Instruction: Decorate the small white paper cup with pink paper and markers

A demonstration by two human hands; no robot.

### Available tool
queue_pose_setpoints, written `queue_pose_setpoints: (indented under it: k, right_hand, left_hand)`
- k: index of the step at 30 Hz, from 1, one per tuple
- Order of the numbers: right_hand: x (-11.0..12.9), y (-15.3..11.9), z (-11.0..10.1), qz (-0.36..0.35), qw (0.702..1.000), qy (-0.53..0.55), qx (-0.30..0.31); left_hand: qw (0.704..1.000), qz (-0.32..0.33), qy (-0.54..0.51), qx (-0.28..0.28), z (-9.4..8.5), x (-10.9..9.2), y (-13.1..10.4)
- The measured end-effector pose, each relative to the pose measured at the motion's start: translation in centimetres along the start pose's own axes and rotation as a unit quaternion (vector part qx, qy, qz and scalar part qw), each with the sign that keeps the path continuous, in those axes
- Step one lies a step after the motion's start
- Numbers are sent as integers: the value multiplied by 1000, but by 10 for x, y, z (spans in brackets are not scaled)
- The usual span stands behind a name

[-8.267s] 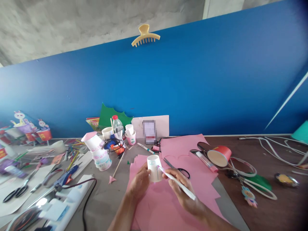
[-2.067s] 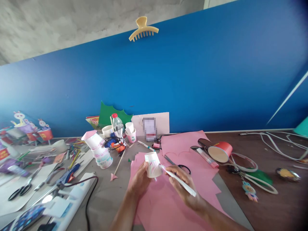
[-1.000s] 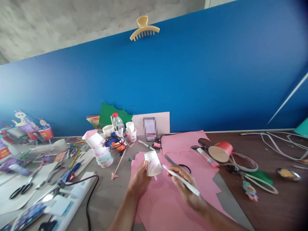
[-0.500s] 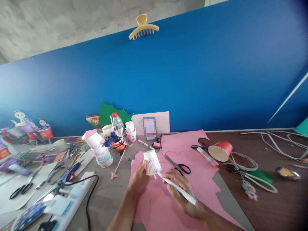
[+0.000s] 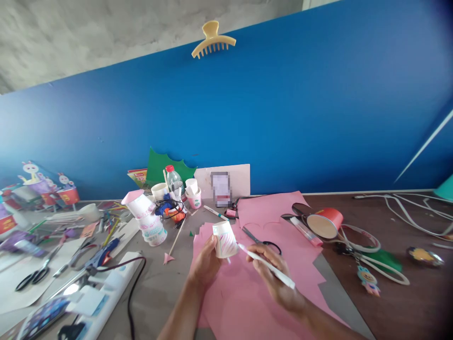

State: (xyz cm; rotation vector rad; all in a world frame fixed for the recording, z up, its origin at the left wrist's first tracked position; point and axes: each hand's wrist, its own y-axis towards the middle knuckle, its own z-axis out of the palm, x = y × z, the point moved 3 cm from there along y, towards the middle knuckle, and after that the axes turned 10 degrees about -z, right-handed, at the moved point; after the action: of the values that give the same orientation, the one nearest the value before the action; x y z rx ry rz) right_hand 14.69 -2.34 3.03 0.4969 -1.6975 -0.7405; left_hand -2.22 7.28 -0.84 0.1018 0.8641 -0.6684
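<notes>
A small white paper cup [image 5: 226, 242] with slanting pink strokes is in my left hand [image 5: 205, 262], tilted, fingers and thumb around its left side. My right hand [image 5: 269, 270] grips a white marker [image 5: 284, 278]. Its pink tip is close to the cup's lower right edge; whether it touches I cannot tell. Both hands are above cut pink paper sheets [image 5: 244, 304]. Behind my right hand lies a pair of dark-handled scissors [image 5: 254, 236], partly hidden by my fingers.
At left stand stacked decorated cups [image 5: 146, 218], a glue gun [image 5: 104, 252], other scissors [image 5: 37, 274] and a white power strip [image 5: 118, 271]. A capped bottle [image 5: 174, 182] is behind. A red paper cup [image 5: 329, 219] and white cables [image 5: 384, 269] lie right.
My right hand and the marker have shifted slightly right, so the tip has moved away from the cup's bottom to beside its lower right edge. My left hand still holds the cup.
</notes>
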Motion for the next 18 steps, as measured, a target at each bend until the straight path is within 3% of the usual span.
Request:
queue_pose_setpoints:
  k: [5, 12, 18]
  right_hand:
    - [-6, 0, 1, 21, 1000, 0, 1]
    - [-6, -4, 4, -8, 1000, -13, 24]
    - [12, -1, 11, -60, 997, 3, 56]
  left_hand:
    - [1000, -3, 6, 3, 3, 0, -1]
    - [1000, 3, 16, -1, 4, 0, -1]
    - [1000, 7, 8, -22, -5, 4, 3]
